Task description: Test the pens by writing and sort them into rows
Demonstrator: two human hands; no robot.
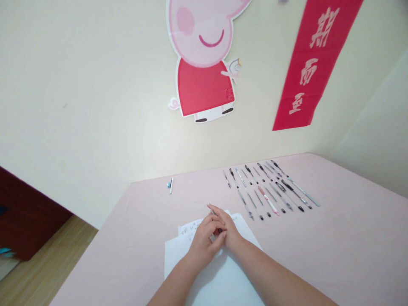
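Note:
My two hands meet over a stack of white paper (229, 276) on the pink-covered table. My left hand (205, 238) is closed, its fingers curled against the right one. My right hand (230, 229) is closed too, reaching slightly farther forward. Between them is a slim pen (213, 211), mostly covered by the fingers; a dark and reddish bit shows near my left fingertips. Some handwriting is visible on the sheets beyond my hands. Closest to my right hand, several pens lie in two rows, among them a pink and white pen (268, 201).
A white pen (171, 185) with a small blue item (168, 185) beside it lies at the table's back left. The pink tabletop (350, 238) meets the wall behind. A cartoon pig cutout (205, 87) and a red banner (314, 68) hang on the wall.

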